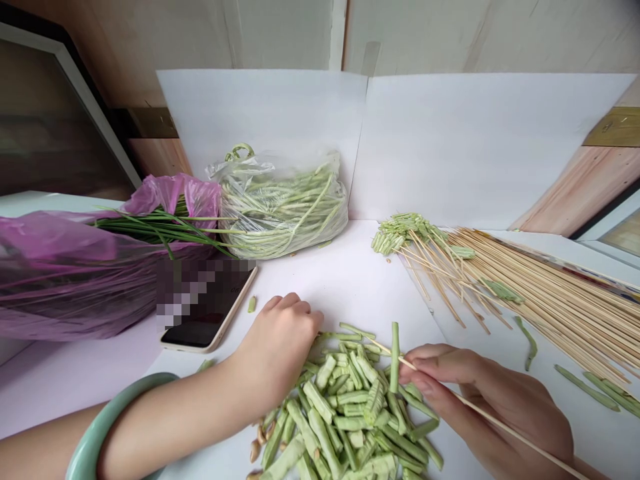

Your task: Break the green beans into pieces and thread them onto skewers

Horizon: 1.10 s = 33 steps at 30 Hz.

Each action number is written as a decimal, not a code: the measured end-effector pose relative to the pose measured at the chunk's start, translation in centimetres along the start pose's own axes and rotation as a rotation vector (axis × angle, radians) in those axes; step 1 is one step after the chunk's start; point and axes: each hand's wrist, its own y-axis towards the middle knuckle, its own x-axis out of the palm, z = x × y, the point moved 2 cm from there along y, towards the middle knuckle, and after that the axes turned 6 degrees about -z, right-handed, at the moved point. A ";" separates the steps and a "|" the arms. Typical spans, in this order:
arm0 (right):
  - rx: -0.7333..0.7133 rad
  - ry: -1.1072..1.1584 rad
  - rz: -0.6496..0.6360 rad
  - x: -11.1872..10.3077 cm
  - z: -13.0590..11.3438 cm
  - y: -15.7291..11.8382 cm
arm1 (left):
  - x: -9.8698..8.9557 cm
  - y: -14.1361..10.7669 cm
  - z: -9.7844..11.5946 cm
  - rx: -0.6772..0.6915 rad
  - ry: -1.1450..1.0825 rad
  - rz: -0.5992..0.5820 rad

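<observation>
Between thumb and fingers, my right hand [500,400] grips a thin bamboo skewer [515,430] that slants up to the left. Close to its tip, a cut long bean piece [395,353] stands upright across the skewer. My left hand [283,340] is curled at the left edge of a pile of cut long bean pieces [345,407], palm down; its fingertips are hidden, so I cannot tell what they hold. Finished-looking skewers with bean pieces threaded side by side [410,233] lie at the back right. A green bangle [95,427] circles my left wrist.
Many bare skewers [545,300] spread along the right. A clear bag of long beans [285,207] stands at the back, beside a purple bag [60,280] with green stalks [155,227]. A phone [210,313] lies left. White boards [270,120] rise behind.
</observation>
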 end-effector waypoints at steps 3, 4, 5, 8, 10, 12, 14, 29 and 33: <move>0.011 0.006 0.003 0.0 -0.2 0.1 | -0.3 -0.2 0.1 -0.010 -0.193 0.146; 0.007 0.011 0.010 -0.1 -0.3 0.2 | -0.4 -0.2 0.2 0.000 -0.318 0.194; 0.005 0.011 0.017 -0.1 -0.5 0.4 | -0.4 -0.2 0.3 0.020 -0.475 0.227; -0.013 -0.026 0.043 -0.2 -1.1 0.9 | 0.0 0.0 0.6 0.077 -1.080 0.215; -0.025 -0.055 0.045 -0.4 -1.3 1.1 | 0.6 0.2 0.8 0.062 -1.461 0.137; -0.043 -0.051 0.031 -0.5 -1.4 1.1 | 1.1 0.4 1.1 0.022 -1.721 0.075; -0.048 -0.039 -0.004 -0.4 -1.4 0.9 | 1.5 0.5 1.4 0.001 -1.865 0.040; -0.040 -0.011 -0.092 0.5 -1.1 0.7 | 1.9 0.1 2.3 0.102 -2.057 -0.045; -0.041 -0.029 -0.088 0.5 -1.2 0.8 | 1.9 0.1 2.4 0.119 -2.062 -0.049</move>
